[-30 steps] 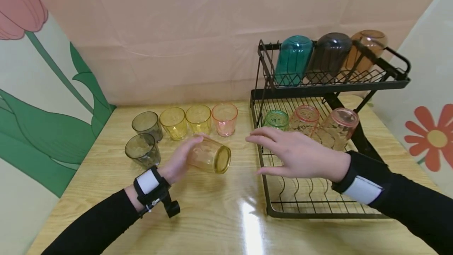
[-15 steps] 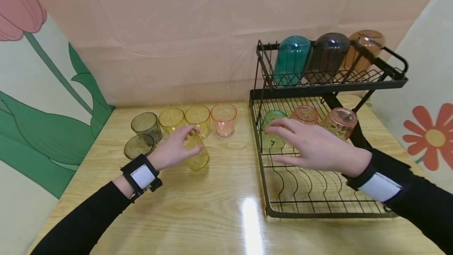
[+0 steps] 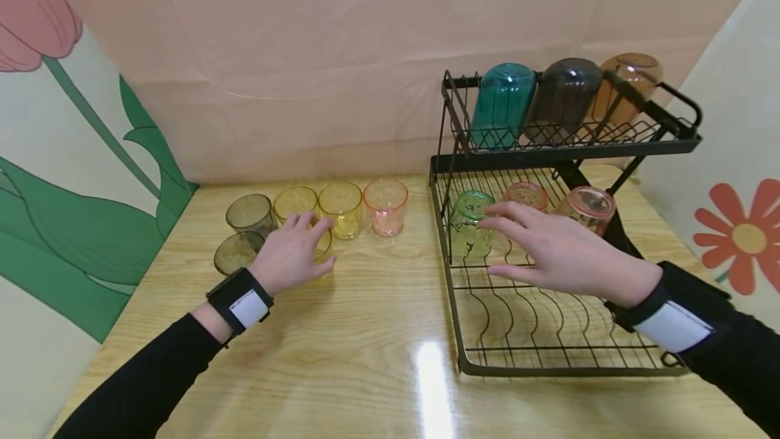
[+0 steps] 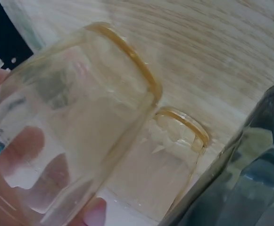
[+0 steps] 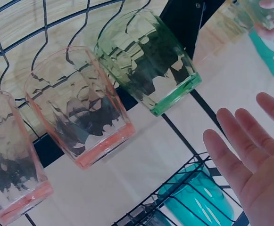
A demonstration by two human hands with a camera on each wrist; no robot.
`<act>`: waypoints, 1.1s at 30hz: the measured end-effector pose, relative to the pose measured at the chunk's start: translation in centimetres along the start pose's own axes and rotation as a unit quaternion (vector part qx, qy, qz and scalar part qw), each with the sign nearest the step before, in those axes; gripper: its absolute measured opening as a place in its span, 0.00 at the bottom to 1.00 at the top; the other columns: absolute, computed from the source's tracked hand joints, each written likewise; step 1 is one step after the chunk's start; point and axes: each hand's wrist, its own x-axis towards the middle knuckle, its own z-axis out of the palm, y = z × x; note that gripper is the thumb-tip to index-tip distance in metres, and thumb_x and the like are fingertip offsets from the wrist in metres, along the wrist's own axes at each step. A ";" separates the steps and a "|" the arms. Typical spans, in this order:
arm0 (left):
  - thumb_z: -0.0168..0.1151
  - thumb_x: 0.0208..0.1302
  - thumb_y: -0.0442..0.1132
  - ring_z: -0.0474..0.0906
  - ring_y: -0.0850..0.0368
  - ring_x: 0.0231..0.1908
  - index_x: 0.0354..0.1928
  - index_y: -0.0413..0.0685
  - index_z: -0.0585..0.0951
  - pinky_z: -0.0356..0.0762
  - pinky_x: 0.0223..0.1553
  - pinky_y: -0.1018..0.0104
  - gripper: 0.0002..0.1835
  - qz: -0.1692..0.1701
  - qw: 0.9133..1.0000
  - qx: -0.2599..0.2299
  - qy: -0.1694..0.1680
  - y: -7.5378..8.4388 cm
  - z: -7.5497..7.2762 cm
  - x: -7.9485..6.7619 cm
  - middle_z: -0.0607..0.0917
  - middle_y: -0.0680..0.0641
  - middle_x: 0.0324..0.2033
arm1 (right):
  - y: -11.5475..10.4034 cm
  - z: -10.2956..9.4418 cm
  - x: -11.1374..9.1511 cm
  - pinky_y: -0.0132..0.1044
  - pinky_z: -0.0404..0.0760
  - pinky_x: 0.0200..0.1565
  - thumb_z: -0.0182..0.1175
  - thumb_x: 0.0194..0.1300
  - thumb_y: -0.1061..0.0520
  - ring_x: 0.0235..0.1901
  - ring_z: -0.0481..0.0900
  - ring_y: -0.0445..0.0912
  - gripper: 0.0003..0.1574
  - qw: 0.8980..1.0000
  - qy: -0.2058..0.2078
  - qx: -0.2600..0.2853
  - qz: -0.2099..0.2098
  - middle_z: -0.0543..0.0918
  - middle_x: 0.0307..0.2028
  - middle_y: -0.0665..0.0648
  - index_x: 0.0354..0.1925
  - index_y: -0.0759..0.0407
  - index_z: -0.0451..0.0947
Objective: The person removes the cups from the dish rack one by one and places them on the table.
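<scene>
My left hand [image 3: 291,253] grips a clear yellow drinking glass [image 4: 94,103] from above, its fingers around the sides. In the head view that glass is mostly hidden under the hand, just in front of a row of upright glasses. Another yellow glass [image 4: 155,174] and a grey glass [image 4: 254,183] stand close by it in the left wrist view. My right hand [image 3: 548,249] holds nothing and hovers over the lower tier of the black rack, fingers spread loosely. Nearest to its fingertips is an upside-down green glass [image 3: 470,229].
The two-tier black wire dish rack [image 3: 569,370] stands on the right. Two pink glasses [image 5: 80,108] sit beside the green one. A teal glass [image 3: 504,103], a dark glass and an amber glass are upside down above. A pink-rimmed glass [image 3: 386,208] ends the back row.
My left hand has carried the yellow glass leftward toward the row, turning it from a sideways tilt to more upright. My right hand has drifted slightly right over the rack.
</scene>
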 end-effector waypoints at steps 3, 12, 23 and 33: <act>0.57 0.53 0.59 0.68 0.45 0.39 0.56 0.52 0.68 0.64 0.14 0.66 0.31 -0.005 1.000 0.003 -0.008 -0.2 0.3 -0.1 0.71 0.41 0.44 | 0.1 0.1 -0.1 0.28 0.67 0.20 0.54 0.57 0.33 0.27 0.71 0.35 0.38 1.000 -0.004 0.000 0.005 0.65 0.58 0.52 0.61 0.48 0.63; 0.62 0.47 0.63 0.68 0.39 0.47 0.58 0.52 0.67 0.69 0.15 0.63 0.38 -0.023 0.999 -0.008 -0.034 -0.5 0.9 -0.4 0.70 0.39 0.46 | 0.4 0.5 -0.4 0.31 0.70 0.24 0.52 0.59 0.32 0.34 0.74 0.40 0.37 1.000 -0.006 -0.007 0.003 0.65 0.57 0.53 0.61 0.48 0.63; 0.62 0.48 0.62 0.67 0.39 0.49 0.59 0.54 0.66 0.69 0.17 0.62 0.37 -0.055 0.995 -0.037 -0.069 -0.8 1.2 -0.4 0.69 0.38 0.49 | 0.4 0.7 -0.5 0.29 0.66 0.21 0.52 0.59 0.32 0.27 0.70 0.34 0.36 1.000 -0.011 -0.003 0.014 0.64 0.58 0.52 0.60 0.47 0.64; 0.61 0.49 0.63 0.67 0.39 0.50 0.61 0.53 0.64 0.69 0.16 0.63 0.39 -0.056 0.996 -0.026 -0.066 -1.1 1.4 -0.3 0.68 0.37 0.52 | 0.6 0.9 -0.6 0.29 0.65 0.20 0.52 0.58 0.32 0.28 0.71 0.37 0.36 1.000 -0.008 -0.003 0.014 0.65 0.58 0.52 0.59 0.47 0.64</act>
